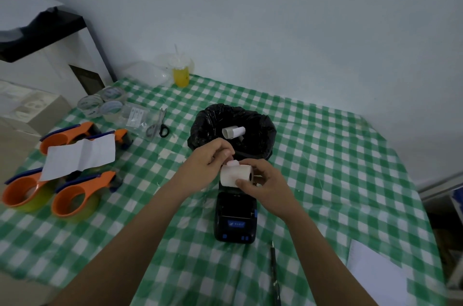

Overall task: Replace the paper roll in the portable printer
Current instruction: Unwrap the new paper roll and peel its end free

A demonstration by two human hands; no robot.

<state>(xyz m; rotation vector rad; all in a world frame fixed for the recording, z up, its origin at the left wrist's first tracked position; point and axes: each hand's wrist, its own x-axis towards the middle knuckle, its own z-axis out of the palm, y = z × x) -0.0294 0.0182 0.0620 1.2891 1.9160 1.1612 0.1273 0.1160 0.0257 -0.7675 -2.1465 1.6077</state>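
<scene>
Both hands hold a white paper roll (235, 175) in the air just above the far end of the black portable printer (235, 218), which lies on the green-and-white checked tablecloth (325, 167) near the middle of the table. The right hand (268, 185) grasps the roll from its right end, thumb across the front and fingers curled behind. The left hand (210, 157) pinches the loose paper tab (233, 162) at the top of the roll between thumb and fingertips. The printer's blue buttons face the near edge.

Just beyond the hands stands a small bin lined with a black bag (233, 127); a bare white core tube (233, 131) lies inside it. Toward the left edge sit 4 orange tape dispensers (75, 195) with a folded white sheet (80, 156) resting across them. Farther back on the left are 3 rolls of clear tape (102, 102), a clear packet (135, 115) and scissors (159, 125). A cup of yellow drink (181, 72) stands at the far edge by the wall. A dark pen (274, 265) lies near the near edge, with white paper (373, 273) at the near right corner.
</scene>
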